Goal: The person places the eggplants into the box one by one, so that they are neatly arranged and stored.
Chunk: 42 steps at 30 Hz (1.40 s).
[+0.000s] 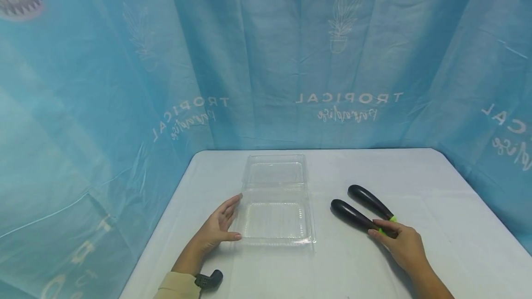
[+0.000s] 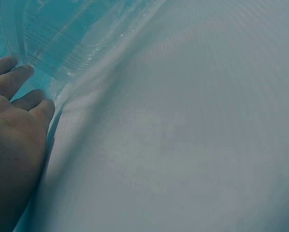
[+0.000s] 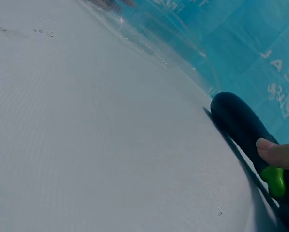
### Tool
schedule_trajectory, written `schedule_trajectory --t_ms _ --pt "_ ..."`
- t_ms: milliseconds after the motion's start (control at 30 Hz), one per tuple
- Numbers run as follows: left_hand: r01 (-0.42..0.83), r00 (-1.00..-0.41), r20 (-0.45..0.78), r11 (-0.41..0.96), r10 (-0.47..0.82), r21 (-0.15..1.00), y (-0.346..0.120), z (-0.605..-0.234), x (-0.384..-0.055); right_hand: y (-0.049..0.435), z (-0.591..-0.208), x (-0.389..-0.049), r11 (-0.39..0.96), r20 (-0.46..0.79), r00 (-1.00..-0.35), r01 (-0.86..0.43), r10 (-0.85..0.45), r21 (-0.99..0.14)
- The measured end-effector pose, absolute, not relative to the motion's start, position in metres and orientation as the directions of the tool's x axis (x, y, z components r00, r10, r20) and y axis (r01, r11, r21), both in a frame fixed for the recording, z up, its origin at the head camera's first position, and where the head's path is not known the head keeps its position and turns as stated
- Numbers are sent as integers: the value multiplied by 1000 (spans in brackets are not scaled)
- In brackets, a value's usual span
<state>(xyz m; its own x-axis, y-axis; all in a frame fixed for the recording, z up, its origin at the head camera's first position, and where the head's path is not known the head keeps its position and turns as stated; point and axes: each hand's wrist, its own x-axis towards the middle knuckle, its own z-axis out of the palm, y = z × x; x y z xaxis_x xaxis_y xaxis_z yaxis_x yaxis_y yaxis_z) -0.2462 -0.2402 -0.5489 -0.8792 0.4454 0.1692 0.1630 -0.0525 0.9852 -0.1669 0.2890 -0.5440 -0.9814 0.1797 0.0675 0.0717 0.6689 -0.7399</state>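
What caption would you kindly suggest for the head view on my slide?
Left hand at an open clear container, right hand gripping the nearer eggplant, another eggplant beside it.

Blue curtain [image 1: 270, 50], far side: white capitals "TROPICAL" [image 1: 349, 98] with script "Paradise" [image 1: 347, 115] below, both reading mirror-reversed. Same wording, likewise reversed, recurs on the curtain around the far left corner, as capitals [image 1: 191, 113] over script [image 1: 193, 123]; on the right side the frame edge cuts it to a reversed "CAL" [image 1: 502, 117] above partial script [image 1: 513, 151], a fragment also legible in the right wrist view. Larger pale characters [image 1: 83, 252] on the near left part: not readable.
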Motion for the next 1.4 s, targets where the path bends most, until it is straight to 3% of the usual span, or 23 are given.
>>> schedule_trajectory --t_ms 433,633,1100,1400 --pt "187 -868 196 -65 457 980 -247 -553 -246 278 -537 -167 502 56 -967 78 247 -861" --pt "192 -862 206 -77 463 978 -248 -553 -246 265 -529 -172 548 123 -962 32 244 -836" --pt "207 -852 222 -84 474 975 -249 -557 -247 194 -506 -221 459 297 -955 -253 24 -852" --pt "189 -871 187 -42 454 981 -244 -554 -248 156 -504 -248 459 314 -937 -350 -155 -817"
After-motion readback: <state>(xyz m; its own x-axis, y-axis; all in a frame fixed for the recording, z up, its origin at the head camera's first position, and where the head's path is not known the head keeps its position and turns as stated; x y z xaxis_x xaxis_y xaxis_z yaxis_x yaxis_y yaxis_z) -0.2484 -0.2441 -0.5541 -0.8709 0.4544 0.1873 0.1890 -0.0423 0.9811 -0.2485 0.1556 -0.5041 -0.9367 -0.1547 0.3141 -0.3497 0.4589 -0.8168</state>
